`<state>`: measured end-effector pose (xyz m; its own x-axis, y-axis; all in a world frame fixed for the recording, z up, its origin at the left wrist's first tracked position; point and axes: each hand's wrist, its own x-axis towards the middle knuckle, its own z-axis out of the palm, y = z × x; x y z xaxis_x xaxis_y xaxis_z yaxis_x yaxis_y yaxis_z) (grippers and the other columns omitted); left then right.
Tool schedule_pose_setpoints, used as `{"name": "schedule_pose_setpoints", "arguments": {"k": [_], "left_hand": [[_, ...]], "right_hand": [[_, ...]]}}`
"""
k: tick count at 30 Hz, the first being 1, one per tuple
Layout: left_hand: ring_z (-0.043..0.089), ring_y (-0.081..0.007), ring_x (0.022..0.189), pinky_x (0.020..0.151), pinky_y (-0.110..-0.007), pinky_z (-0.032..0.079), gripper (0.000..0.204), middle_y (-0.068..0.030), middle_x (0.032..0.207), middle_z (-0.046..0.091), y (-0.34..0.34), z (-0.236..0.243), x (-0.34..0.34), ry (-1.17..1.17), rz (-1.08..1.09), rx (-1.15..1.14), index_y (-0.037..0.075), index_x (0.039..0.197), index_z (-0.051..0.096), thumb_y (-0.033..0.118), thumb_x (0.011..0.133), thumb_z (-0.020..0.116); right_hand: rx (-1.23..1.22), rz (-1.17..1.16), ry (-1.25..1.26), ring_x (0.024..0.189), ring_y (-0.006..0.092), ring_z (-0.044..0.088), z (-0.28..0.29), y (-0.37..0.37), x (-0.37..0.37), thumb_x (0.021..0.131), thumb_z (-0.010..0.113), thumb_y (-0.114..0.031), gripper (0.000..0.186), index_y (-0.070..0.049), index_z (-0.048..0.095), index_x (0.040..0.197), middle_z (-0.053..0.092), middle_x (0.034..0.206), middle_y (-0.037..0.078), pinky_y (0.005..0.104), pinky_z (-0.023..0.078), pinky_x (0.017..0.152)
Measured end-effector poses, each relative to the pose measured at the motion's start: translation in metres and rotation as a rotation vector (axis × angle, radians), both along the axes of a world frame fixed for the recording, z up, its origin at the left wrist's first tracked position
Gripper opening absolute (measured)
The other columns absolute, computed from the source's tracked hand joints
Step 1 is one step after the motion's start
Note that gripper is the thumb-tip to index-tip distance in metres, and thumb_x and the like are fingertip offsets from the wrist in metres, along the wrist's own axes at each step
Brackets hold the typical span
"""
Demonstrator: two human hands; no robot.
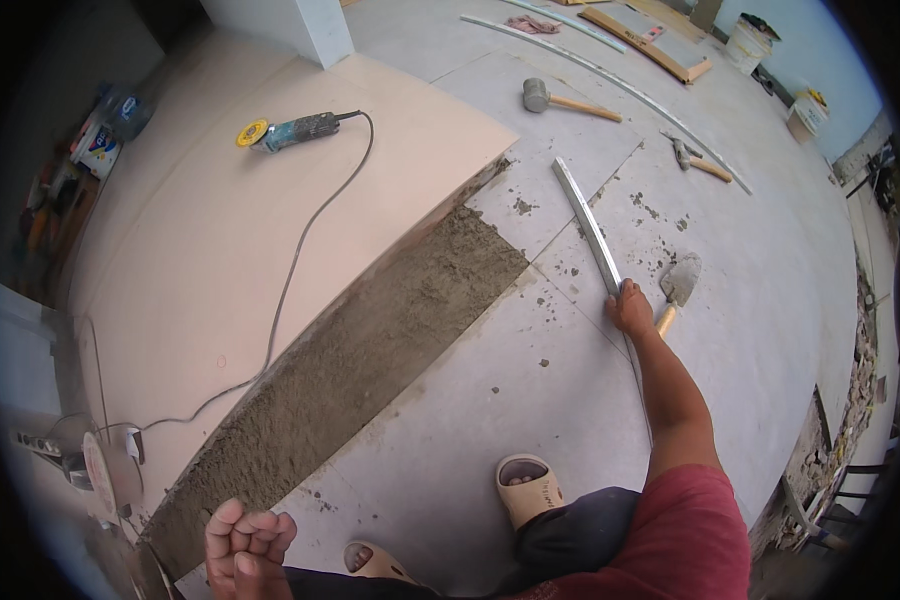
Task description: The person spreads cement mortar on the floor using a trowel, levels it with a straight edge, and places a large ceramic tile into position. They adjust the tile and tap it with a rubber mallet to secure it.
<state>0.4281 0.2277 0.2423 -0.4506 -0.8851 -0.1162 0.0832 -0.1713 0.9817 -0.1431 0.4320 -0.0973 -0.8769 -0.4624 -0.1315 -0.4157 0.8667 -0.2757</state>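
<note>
My right hand [630,308] is closed around a long, narrow metal straightedge [588,220], which lies over the grey tiles. Just right of that hand is a trowel [682,280] with a wooden handle and mortar on its blade. My left hand [247,548] is raised at the lower left, palm showing and fingers loosely curled, with nothing in it. Behind it a strip of wet grey mortar [360,350] runs diagonally between the beige floor [200,230] and the grey tiles [450,420]. Its surface looks rougher at the far end.
An angle grinder [305,130] lies on the beige floor, its cord [295,250] curving toward the mortar. A rubber mallet [537,95], a hammer [685,152] and a long metal bar [610,75] lie farther off. Buckets [808,115] stand at the far right; mortar crumbs [523,206] dot the tiles.
</note>
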Motion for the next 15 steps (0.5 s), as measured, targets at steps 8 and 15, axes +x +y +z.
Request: {"name": "schedule_pose_setpoints", "arguments": {"k": [8, 15], "left_hand": [[0.059, -0.0352, 0.12, 0.109, -0.051, 0.042, 0.062, -0.023, 0.127, 0.06, 0.0, -0.004, -0.003, -0.05, 0.037, -0.017, -0.007, 0.145, 0.034, 0.023, 0.098, 0.062], [0.06, -0.0362, 0.118, 0.108, -0.051, 0.043, 0.069, -0.0233, 0.126, 0.061, 0.005, 0.0, -0.009, -0.085, 0.049, -0.015, -0.006, 0.144, 0.036, 0.031, 0.095, 0.067]], "right_hand": [[-0.082, 0.102, 0.045, 0.097, 0.0438, 0.063, -0.019, -0.042, -0.007, 0.089, 0.061, -0.02, 0.025, 0.0, 0.054, 0.103, 0.062, 0.104, 0.025, 0.0527, 0.051, 0.083], [-0.252, 0.402, 0.009, 0.09, 0.0446, 0.059, -0.008, -0.053, 0.073, 0.091, 0.061, -0.013, 0.02, 0.0, 0.05, 0.102, 0.059, 0.098, 0.024, 0.0515, 0.048, 0.079]]}}
